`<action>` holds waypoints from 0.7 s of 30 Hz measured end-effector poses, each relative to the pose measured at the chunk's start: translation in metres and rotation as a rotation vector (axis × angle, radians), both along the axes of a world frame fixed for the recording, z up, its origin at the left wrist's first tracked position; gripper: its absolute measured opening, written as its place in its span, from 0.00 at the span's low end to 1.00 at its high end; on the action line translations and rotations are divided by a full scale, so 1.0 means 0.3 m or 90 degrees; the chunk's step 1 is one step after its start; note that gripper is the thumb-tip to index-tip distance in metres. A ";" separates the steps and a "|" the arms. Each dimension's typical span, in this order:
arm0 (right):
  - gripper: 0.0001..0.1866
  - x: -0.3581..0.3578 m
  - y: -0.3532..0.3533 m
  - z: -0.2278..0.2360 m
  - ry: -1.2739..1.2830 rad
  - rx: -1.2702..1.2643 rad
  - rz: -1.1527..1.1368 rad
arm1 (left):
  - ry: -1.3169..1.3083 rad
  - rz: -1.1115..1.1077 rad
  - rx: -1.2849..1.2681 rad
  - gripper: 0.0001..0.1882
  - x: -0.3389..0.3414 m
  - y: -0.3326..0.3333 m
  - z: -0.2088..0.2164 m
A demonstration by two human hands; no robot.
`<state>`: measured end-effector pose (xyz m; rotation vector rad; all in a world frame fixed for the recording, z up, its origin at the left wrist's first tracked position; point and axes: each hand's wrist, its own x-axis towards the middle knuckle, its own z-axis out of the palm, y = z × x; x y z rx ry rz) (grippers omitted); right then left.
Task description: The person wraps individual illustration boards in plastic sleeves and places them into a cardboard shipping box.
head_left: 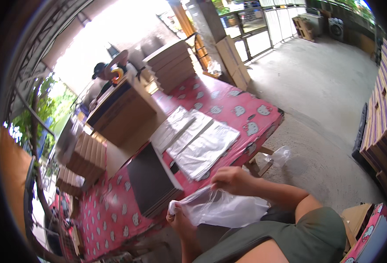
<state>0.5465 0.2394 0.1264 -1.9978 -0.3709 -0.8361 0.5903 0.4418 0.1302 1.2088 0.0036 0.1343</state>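
Observation:
A translucent white plastic bag (228, 211) hangs in front of me, stretched between my two hands. My left hand (181, 222) is closed on one side of its opening. My right hand (235, 180), pinched shut, holds the opposite side, where thin strings or folds trail from the fingers. Just beyond the bag, a stack of dark flat sheets (150, 179) lies on the table. Beside those sheets is a spread pile of flat, whitish plastic bags (211, 145); neither hand touches it.
The table has a pink patterned cover (114, 215). Across it, a person (100, 70) works at a big carton (125, 116) with an orange tape roll. Stacked flat cartons (169, 65) stand at the back, others (86, 155) at left. Striped cartons (384, 109) rise at far right.

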 end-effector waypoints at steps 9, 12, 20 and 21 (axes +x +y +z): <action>0.19 -0.267 -0.553 -0.117 0.266 0.120 -0.104 | 0.059 -0.339 0.113 0.05 0.103 -0.612 -0.114; 0.16 -0.325 -0.715 -0.291 0.277 0.128 -0.283 | 0.092 -0.410 0.133 0.07 0.157 -0.824 -0.160; 0.19 -0.797 -0.969 -0.927 0.696 0.373 -0.756 | 0.070 -0.434 0.131 0.08 0.313 -1.102 -0.263; 0.20 -0.914 -0.948 -1.049 0.740 0.330 -0.780 | 0.055 -0.435 0.126 0.08 0.298 -1.162 -0.272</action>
